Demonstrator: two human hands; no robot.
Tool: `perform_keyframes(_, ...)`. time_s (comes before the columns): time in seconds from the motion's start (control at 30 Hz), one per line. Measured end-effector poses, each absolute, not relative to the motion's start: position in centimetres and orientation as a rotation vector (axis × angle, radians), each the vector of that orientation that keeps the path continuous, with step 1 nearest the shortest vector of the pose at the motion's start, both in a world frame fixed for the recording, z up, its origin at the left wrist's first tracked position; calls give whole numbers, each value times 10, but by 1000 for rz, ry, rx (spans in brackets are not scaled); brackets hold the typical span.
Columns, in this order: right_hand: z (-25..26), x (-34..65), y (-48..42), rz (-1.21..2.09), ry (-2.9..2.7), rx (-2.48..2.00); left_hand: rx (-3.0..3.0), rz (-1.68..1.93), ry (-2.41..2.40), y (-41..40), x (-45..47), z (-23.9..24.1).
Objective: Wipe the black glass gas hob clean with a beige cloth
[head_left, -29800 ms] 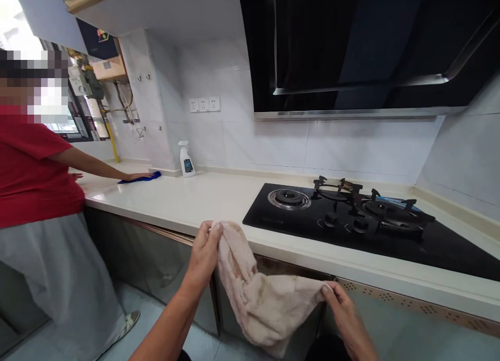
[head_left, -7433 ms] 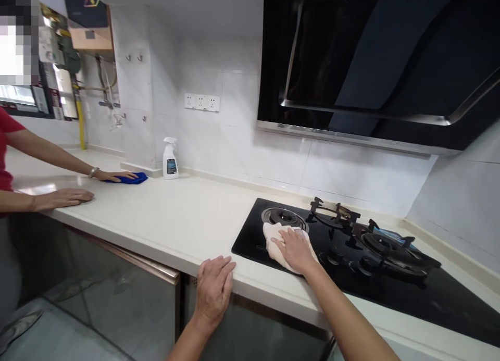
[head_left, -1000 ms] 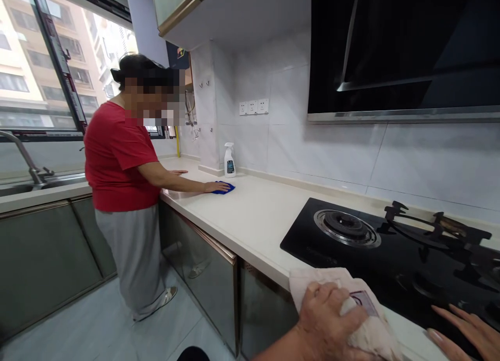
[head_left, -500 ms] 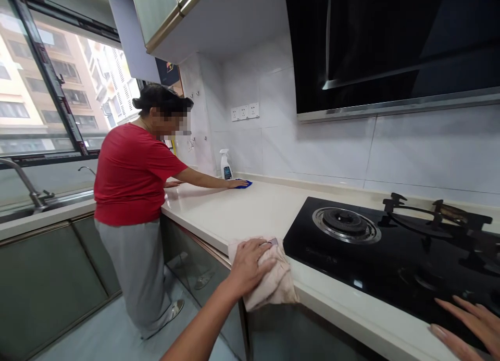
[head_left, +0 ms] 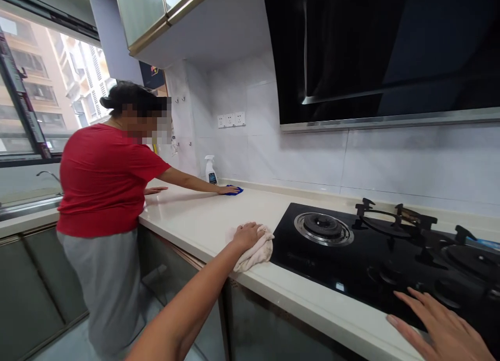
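My left hand [head_left: 247,236] presses a crumpled pale cloth [head_left: 255,254] onto the white countertop [head_left: 219,215], close to the left edge of the black gas stove [head_left: 312,262]. Its fingers are bent over the cloth and partly hidden. At the lower right, my right hand [head_left: 441,324] has its fingers spread over the stove's front edge, holding nothing; whether it touches the glass I cannot tell. The left burner [head_left: 323,228] has no pan support on it. A black pan support [head_left: 394,218] stands at the back of the stove.
A person in a red shirt [head_left: 109,178] leans over the counter at the left, one hand on a blue cloth [head_left: 234,190]. Behind that cloth stands a white spray bottle [head_left: 211,171]. The black range hood [head_left: 375,53] overhangs the stove, and a wall cabinet [head_left: 142,12] hangs at upper left.
My left hand and the cloth have moved farther onto the counter, away from its front edge. The view has turned rightward, and more of my right hand shows.
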State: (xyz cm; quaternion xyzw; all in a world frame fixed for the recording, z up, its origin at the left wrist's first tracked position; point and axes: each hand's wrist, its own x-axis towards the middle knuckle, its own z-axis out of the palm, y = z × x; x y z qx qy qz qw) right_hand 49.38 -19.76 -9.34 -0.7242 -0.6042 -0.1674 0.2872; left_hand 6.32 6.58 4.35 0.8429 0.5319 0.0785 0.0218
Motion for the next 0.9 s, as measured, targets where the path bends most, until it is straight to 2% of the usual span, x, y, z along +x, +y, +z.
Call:
perform_keyframes(0.27,-87,483,-199,-303,-1627,-2031,2398,243,1873,65,96,51)
perform_keyframes(0.5,-98,492,-191,-309,-1569,-1980,2520,223,1582,10,101,45)
perform_keyframes(0.7,-85,486,-196,-283,-1611,-2067,2603,251,1480,-1,117,47)
perform_keyframes(0.9,-73,476,-209,-298,-1643,-2077,2778,313,1155,-33,192,30)
